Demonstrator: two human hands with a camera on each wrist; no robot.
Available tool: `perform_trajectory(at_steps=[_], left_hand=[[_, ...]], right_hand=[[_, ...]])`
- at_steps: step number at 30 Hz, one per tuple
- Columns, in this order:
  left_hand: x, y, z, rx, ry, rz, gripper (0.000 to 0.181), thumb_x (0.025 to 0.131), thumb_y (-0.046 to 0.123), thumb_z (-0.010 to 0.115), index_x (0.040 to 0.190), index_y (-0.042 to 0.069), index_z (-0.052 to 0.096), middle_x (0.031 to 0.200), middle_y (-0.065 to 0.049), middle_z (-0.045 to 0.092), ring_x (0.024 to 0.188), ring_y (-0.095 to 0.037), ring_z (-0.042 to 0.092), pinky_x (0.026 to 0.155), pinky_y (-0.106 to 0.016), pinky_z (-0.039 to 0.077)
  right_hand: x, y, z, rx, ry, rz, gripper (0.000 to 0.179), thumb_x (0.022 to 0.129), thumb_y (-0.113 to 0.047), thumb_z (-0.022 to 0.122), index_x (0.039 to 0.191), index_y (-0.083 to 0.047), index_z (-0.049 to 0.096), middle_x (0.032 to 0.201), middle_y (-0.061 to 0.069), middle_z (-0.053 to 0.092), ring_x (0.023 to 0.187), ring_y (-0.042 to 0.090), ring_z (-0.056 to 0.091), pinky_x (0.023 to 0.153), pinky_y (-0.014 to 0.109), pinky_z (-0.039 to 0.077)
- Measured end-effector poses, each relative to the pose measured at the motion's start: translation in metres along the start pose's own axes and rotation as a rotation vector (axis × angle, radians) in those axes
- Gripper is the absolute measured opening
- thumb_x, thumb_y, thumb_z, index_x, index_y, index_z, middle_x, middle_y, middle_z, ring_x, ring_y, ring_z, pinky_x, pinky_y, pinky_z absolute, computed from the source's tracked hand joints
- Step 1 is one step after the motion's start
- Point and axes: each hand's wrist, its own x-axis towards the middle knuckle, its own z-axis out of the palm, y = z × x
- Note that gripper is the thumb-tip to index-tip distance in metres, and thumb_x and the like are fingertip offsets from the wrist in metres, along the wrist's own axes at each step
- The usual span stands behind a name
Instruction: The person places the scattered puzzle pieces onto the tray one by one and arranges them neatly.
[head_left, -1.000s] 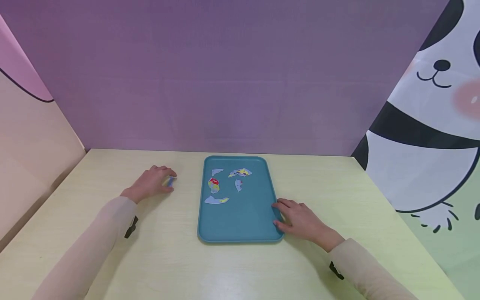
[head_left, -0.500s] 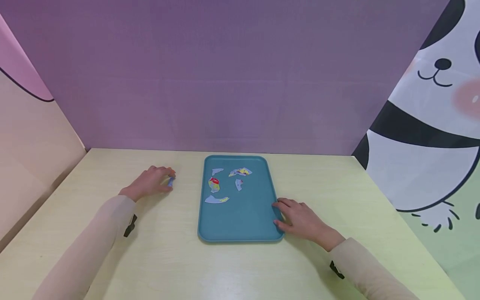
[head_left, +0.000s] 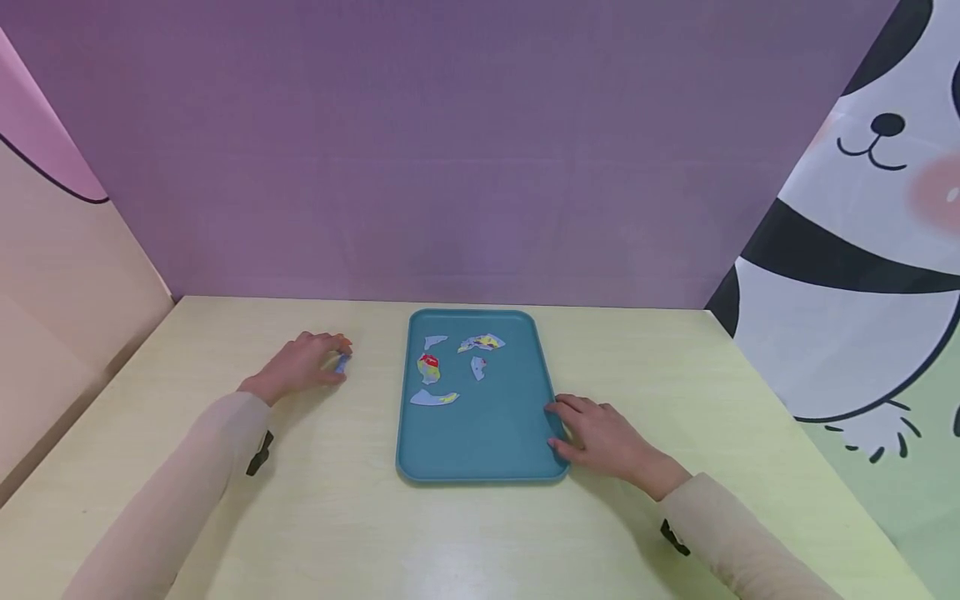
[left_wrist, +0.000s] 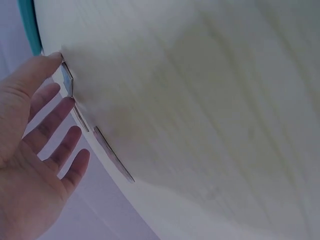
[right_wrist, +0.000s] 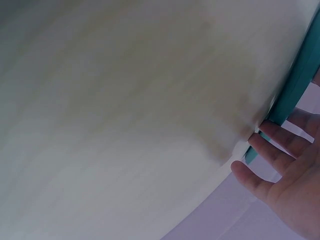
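Observation:
My left hand [head_left: 300, 365] is on the table left of the tray. Its thumb and a finger pinch a small flat blue puzzle piece [head_left: 342, 363] by opposite ends; in the left wrist view the piece [left_wrist: 67, 79] stands edge-on at the tabletop. Beyond those fingertips an orange bit [head_left: 344, 341] peeks out, mostly hidden. My right hand [head_left: 600, 437] rests relaxed on the right rim of the teal tray [head_left: 480, 450], thumb and forefinger over the edge. Inside the tray lie several irregular pieces, among them a red-and-yellow one [head_left: 429, 368] and a long pale blue one [head_left: 433, 398].
Two more flat pieces lie on the table near the left fingers, one thin [left_wrist: 81, 119] and one longer [left_wrist: 114, 155]. Behind the pale wooden table [head_left: 480, 542] hangs a purple backdrop [head_left: 480, 167]. A panda-printed cloth [head_left: 847, 350] borders the right side.
An orange bit now shows beyond the left fingertips, which have shifted very slightly. The right hand stays on the tray rim, and the tray pieces keep their places.

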Motion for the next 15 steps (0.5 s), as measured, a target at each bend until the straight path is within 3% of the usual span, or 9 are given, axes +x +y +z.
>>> perform_trajectory(at_steps=[15], left_hand=[[-0.0008,0.0035,0.0028,0.02,0.026,-0.041,0.035,0.078,0.022,0.071,0.108,0.006,0.061,0.108,-0.01,0.065,0.098,-0.035,0.052,0.08,-0.053,0.042]], right_hand=[[0.0,0.0002,-0.0008,0.001,-0.01,0.001,0.045,0.084,-0.032,0.061,0.12,-0.004,0.055,0.124,0.017,0.055,0.112,0.032,0.054,0.081,0.05,0.047]])
